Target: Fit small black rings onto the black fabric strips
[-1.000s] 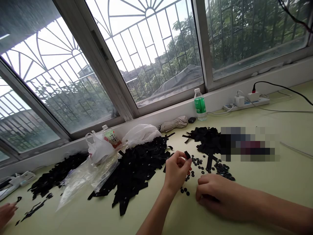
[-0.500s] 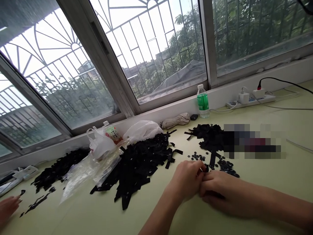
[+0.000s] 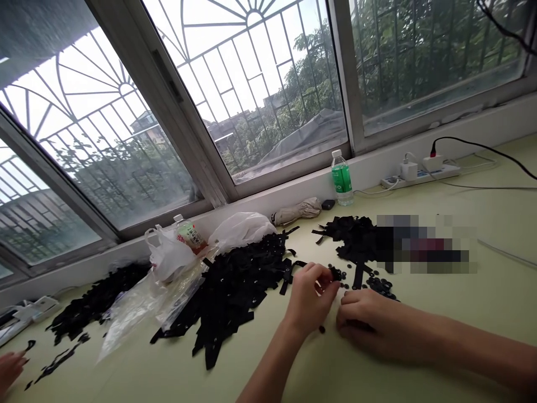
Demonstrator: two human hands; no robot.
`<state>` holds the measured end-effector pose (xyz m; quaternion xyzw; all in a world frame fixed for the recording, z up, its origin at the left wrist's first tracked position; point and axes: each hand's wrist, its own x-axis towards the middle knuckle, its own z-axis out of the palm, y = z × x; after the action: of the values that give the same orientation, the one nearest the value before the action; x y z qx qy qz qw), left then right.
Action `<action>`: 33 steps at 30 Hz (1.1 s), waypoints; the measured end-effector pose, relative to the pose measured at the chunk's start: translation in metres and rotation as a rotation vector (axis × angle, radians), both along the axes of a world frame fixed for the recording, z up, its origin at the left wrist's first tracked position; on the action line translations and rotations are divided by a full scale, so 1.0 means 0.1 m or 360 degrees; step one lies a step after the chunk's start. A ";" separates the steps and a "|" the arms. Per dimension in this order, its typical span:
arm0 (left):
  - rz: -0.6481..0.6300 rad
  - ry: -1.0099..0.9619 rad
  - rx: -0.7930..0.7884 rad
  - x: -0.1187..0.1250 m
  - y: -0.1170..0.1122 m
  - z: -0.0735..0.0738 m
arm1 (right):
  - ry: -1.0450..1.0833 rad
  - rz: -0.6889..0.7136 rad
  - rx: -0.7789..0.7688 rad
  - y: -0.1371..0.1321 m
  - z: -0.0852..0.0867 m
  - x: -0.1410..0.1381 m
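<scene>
Noting: my left hand (image 3: 312, 299) and right hand (image 3: 369, 327), touching half a second ago, now apart, so that joint pinch looks finished. Left fingers (image 3: 319, 278) pinched narrow, contents unclear; right fingers (image 3: 348, 306) curled narrow on desk (image 3: 495, 305). Loose black rings (image 3: 381, 286) just beyond them.

Just right of the black strip pile (image 3: 235, 285), my left hand (image 3: 308, 299) and right hand (image 3: 369, 324) are bare, as are both forearms (image 3: 461, 347).
</scene>
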<state>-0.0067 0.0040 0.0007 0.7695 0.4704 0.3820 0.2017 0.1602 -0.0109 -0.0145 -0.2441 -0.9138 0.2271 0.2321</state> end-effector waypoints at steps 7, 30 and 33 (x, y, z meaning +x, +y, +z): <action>0.0374 -0.0147 0.0216 -0.18 0.13 0.05 | -0.0113 -0.0076 0.0148 0.06 0.03 0.04; 0.1160 0.0438 0.0250 -1.05 0.50 -0.05 | -0.0119 -0.0090 0.0186 -0.01 0.05 0.01; 0.1189 0.0492 0.0167 -1.11 0.51 -0.10 | -0.0115 -0.0094 0.0183 -0.01 0.05 0.01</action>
<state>-0.1176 0.0551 -0.0089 0.6032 0.7223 0.3323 -0.0635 0.1611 -0.0117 -0.0099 -0.2653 -0.9255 0.1582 0.2193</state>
